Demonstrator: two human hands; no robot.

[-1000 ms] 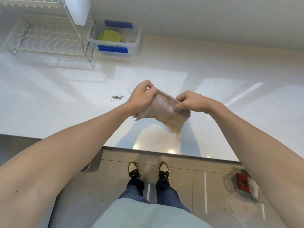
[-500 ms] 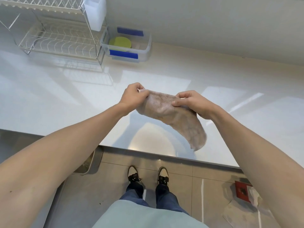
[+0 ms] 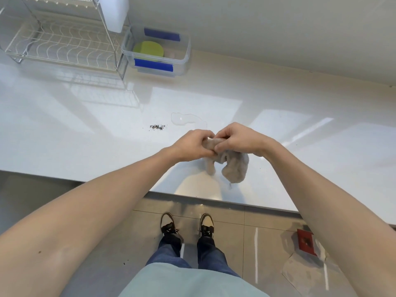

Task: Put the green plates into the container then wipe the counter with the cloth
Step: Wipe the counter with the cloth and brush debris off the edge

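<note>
Already sitting flat in the clear container: green plates. Pinching the bunched cloth with left hand and right hand fingers closed, above the worktop, ends hanging down.

One cloth, one clear container, one wire rack, two hands, two shoes, one water puddle
</note>
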